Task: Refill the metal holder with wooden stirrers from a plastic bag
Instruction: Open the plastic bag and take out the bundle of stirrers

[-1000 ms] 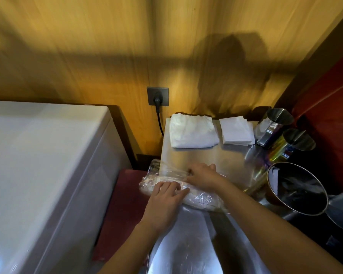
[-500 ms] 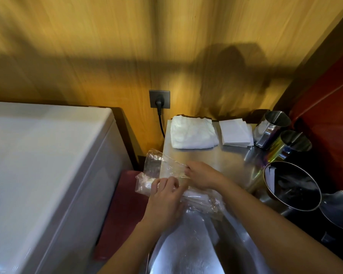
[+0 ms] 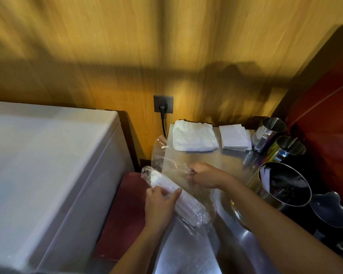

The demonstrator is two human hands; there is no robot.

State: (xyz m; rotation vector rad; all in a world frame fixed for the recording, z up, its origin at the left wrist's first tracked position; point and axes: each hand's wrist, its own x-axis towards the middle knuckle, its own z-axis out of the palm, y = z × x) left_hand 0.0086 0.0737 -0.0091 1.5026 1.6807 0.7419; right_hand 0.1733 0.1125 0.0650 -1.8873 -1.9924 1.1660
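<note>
Left hand [image 3: 160, 204] fingers clamped around crinkly clear plastic bag [image 3: 178, 196], pale stirrer bundle [image 3: 186, 206] inside under fingertips. Right hand [image 3: 203, 176] pinching bag's loose film. Smooth cylindrical metal holder [image 3: 285, 187] right of right fingers.

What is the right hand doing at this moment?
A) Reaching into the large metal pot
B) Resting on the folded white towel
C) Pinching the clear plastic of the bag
C: the right hand pinches the plastic bag, pulling its film taut, while the left hand grips the stirrer bundle.
</note>
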